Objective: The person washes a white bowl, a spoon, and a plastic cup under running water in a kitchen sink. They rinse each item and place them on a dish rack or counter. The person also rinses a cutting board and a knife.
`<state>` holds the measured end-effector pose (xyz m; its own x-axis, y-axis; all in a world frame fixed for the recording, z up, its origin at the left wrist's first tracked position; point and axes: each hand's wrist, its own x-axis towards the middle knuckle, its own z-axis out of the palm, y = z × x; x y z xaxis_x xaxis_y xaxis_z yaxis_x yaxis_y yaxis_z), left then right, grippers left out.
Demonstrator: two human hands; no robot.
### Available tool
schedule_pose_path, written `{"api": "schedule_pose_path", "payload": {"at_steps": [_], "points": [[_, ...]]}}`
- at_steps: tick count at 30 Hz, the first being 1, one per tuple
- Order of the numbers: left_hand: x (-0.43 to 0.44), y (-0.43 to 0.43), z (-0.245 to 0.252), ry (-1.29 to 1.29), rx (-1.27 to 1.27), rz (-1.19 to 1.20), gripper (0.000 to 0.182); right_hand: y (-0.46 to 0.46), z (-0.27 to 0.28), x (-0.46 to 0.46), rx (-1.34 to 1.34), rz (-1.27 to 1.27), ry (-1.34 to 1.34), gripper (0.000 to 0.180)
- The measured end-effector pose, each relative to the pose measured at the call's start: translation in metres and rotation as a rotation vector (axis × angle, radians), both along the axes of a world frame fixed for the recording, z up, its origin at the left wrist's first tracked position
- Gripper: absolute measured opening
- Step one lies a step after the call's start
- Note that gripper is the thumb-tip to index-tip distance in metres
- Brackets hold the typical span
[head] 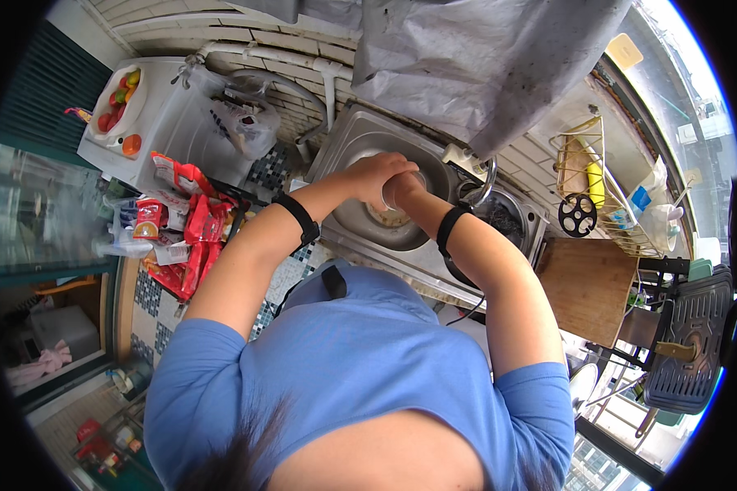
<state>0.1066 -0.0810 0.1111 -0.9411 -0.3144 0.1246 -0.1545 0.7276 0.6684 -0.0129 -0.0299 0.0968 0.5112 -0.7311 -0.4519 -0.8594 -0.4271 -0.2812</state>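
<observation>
Both hands meet above the left basin (417, 230) of a stainless steel sink. My left hand (378, 175) is wrapped around what looks like a clear cup (387, 195), mostly covered by the hands. My right hand (409, 188) is at the cup's mouth, against the left hand. Its fingers are hidden, and I cannot tell whether they are inside the cup or grip anything. Below the hands, a pale round dish or bowl (384, 218) shows partly in the basin.
A curved metal faucet (490, 184) stands right of the hands, beside a smaller basin (506, 215) with dark contents. Further right are a wooden cutting board (583, 285) and a wire rack (589, 178). Grey sheeting (442, 67) hangs behind. Red packages (202, 227) lie left.
</observation>
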Motion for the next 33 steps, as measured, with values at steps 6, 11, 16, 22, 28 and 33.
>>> {"api": "schedule_pose_path", "payload": {"at_steps": [6,11,16,22,28,33], "points": [[0.003,-0.001,0.0,0.023,-0.033,0.026,0.096,-0.01,0.002,-0.009,0.238,-0.288,-0.364,0.03],[0.002,0.001,0.002,0.008,-0.046,0.088,0.098,-0.006,0.003,-0.02,0.636,-0.791,-1.125,0.03],[0.001,-0.001,0.0,0.066,-0.148,0.117,0.097,-0.001,0.009,-0.018,0.734,-0.926,-1.434,0.03],[0.006,-0.016,-0.006,0.043,-0.04,0.037,0.093,-0.01,0.013,-0.023,0.282,-0.131,-0.067,0.037],[0.01,-0.015,-0.014,0.09,-0.025,0.149,0.09,-0.001,0.023,-0.041,-0.493,0.446,0.161,0.046],[0.01,-0.017,-0.015,0.095,-0.096,0.162,0.089,0.001,0.03,-0.028,0.416,-0.424,-0.34,0.049]]}}
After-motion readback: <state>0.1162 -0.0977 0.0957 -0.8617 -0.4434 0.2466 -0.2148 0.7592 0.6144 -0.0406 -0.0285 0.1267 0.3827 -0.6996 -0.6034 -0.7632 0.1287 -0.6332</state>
